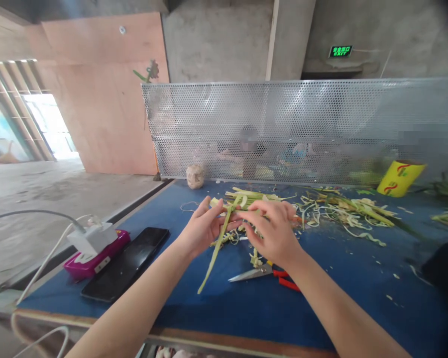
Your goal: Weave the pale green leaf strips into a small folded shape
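Observation:
My left hand (209,222) is closed around a pale green plant strip (218,246), whose long tail slants down toward the table. Close beside it, my right hand (272,226) has its fingers pinched at the upper part of the same strip; the exact contact point is partly hidden by the fingers. Under my right hand lie scissors (254,273) with red handles, blades pointing left. Behind both hands rests a pile of green stalks (252,195), and small curled scraps (256,257) lie just below the fingers.
On the blue table (209,318), a black phone (129,263) and a magenta power strip (97,256) with a white charger lie at left. More shavings (353,211) and a yellow roll (401,178) are at right. A perforated metal screen (216,114) borders the back, with a person behind it.

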{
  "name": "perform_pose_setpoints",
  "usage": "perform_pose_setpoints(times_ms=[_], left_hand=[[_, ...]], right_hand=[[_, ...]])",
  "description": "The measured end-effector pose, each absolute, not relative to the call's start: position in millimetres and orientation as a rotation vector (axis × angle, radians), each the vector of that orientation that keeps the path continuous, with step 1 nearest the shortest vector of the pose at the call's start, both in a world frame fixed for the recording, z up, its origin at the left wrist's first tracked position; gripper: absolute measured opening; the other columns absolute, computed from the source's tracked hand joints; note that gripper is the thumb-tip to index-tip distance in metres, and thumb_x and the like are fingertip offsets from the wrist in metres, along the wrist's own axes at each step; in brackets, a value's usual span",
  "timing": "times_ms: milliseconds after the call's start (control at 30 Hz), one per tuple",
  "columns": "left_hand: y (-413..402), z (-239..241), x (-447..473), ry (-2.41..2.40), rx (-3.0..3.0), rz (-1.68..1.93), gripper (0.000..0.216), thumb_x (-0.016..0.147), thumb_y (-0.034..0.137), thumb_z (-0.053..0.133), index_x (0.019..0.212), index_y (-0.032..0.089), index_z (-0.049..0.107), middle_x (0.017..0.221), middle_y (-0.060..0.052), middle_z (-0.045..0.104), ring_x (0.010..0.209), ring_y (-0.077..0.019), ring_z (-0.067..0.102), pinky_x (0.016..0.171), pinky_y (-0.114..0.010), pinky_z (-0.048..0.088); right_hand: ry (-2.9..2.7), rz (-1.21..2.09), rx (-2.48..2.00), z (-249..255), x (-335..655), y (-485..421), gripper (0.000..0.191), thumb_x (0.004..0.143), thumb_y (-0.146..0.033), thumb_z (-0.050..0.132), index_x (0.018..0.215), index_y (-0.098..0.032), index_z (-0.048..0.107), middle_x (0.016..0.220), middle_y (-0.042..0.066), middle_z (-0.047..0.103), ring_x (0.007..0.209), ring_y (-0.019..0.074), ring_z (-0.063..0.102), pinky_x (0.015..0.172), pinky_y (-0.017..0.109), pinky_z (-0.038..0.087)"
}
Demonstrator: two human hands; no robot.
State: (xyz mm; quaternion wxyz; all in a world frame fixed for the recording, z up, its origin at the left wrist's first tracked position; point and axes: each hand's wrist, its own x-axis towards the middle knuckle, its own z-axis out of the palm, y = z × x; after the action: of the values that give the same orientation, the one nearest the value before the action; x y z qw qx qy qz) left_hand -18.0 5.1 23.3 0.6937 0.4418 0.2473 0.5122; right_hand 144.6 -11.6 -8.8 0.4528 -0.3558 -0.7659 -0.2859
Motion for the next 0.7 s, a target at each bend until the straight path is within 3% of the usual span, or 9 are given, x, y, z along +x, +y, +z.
perform_pose_setpoints(times_ms=[133,233,367,500,700], left_hand=[[7.3,21.4,-19.2,0.54,0.889,1.179,0.074,0.08,0.011,0.052,0.133,0.017,0.001,0.078,-0.005,0.067,0.068,-0.0159,0.066,0.062,-0.027,0.052],[5.1,19.1,-17.4,0.559,0.941,1.191,0.09,0.076,0.005,0.054,0.134,0.017,-0.014,0.083,-0.006,0.068,0.069,-0.0136,0.066,0.063,-0.024,0.051],[2.5,14.8,-13.1,0.627,1.054,1.209,0.097,0.071,0.003,0.059,0.136,0.016,-0.011,0.08,-0.006,0.069,0.062,-0.013,0.063,0.056,-0.023,0.05],[6.2,10.9,-12.7,0.68,1.168,1.323,0.103,0.065,0.001,0.064,0.137,0.018,-0.008,0.081,-0.005,0.068,0.066,-0.014,0.063,0.053,-0.021,0.05],[12.3,9.3,-14.8,0.659,1.302,1.356,0.11,0.064,0.003,0.064,0.135,0.018,-0.018,0.08,-0.004,0.066,0.057,-0.0104,0.059,0.048,-0.02,0.047]], right_hand=[[-2.11,-0.837,-0.824,-18.2,137.2,-12.4,0.034,0.083,-0.013,0.047,0.11,-0.034,0.052,0.101,0.004,0.056,0.091,0.0176,0.05,0.079,0.036,0.027],[-2.098,-0.844,-0.827,-21.4,133.8,-9.7,0.028,0.084,-0.015,0.047,0.105,-0.031,0.055,0.098,0.005,0.057,0.089,0.0169,0.049,0.08,0.035,0.026],[-2.039,-0.807,-0.789,-21.2,130.5,-10.8,0.016,0.083,-0.014,0.048,0.085,-0.024,0.06,0.089,0.004,0.057,0.084,0.0154,0.049,0.076,0.034,0.027],[-1.996,-0.462,-0.813,-19.1,129.7,-12.8,0.011,0.083,-0.02,0.05,0.082,-0.024,0.061,0.089,0.003,0.057,0.084,0.0163,0.05,0.077,0.034,0.031],[-1.746,0.115,-0.834,-17.6,132.8,-1.5,0.011,0.08,-0.029,0.053,0.089,-0.024,0.058,0.096,0.004,0.058,0.095,0.0206,0.053,0.085,0.038,0.039]])
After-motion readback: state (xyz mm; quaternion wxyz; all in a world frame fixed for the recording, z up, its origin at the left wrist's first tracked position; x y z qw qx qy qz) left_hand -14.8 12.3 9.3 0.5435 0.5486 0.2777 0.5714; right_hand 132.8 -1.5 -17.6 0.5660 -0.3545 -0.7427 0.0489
